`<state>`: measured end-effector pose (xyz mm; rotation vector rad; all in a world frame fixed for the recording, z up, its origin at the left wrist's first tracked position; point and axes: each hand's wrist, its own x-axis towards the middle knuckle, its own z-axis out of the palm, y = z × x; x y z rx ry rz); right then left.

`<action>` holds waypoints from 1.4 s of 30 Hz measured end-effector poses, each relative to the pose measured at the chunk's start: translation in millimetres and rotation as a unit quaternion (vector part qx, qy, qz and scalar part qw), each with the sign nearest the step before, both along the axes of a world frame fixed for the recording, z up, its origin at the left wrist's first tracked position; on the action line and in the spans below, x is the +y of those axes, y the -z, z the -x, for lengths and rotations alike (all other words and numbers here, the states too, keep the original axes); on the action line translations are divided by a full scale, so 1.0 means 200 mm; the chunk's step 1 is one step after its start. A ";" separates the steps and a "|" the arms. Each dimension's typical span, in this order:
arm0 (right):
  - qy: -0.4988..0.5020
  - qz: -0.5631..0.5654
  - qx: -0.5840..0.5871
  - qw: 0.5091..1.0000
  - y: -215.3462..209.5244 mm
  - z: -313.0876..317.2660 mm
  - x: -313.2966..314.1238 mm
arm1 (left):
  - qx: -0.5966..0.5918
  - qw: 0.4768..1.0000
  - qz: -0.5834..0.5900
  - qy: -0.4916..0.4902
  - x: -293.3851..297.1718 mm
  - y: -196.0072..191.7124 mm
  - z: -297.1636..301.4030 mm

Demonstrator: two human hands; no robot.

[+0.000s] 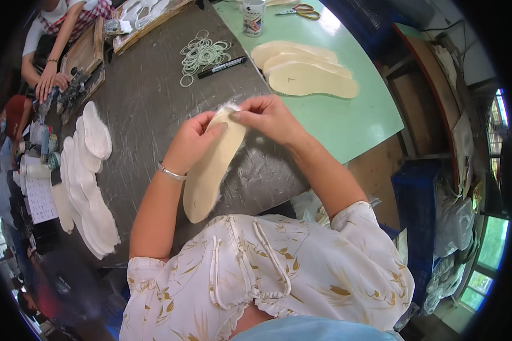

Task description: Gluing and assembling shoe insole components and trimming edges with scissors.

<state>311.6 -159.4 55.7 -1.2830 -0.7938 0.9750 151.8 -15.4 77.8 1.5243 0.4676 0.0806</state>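
Close under the camera is my flowery blouse (301, 267), at 6 o'clock. Far over at 9 o'clock, a long row of white insoles (88, 182) lies in a curve on the grey surface (148, 96). At 10 o'clock another person's hands (48, 82) rest by a wooden tray (85, 51).

Next comes my left hand (190, 145), with a silver bracelet (170, 172) on the wrist. Its fingers are curled shut on the left edge of the cream insole (210, 170). That insole sits in the middle, just above my blouse, and it slants from 1 o'clock down to 7 o'clock. Fuzzy white stuff sticks out along its right edge.

My right hand (267, 116) is at the top tip of the insole. Its fingers are pinched tight on that tip.

Up at 12 o'clock there is a pile of white rubber bands (202, 54), with a black marker (222, 67) just beside it. To the right, at 1 o'clock, three more cream insoles (307, 71) lie stacked on a green mat (352, 119). Above them are a cup (254, 17) and scissors (301, 10).
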 end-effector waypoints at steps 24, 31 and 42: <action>0.186 0.427 -0.604 0.647 0.64 -2.53 0.58 | 0.161 0.983 0.068 -0.056 0.21 0.40 -0.07; 0.067 0.454 -0.639 0.618 0.49 -2.40 0.42 | 0.173 0.976 0.098 -0.094 0.20 0.37 -0.07; 0.038 0.471 -0.594 0.652 0.46 -2.36 0.49 | 0.178 0.978 0.056 -0.098 0.19 0.37 -0.09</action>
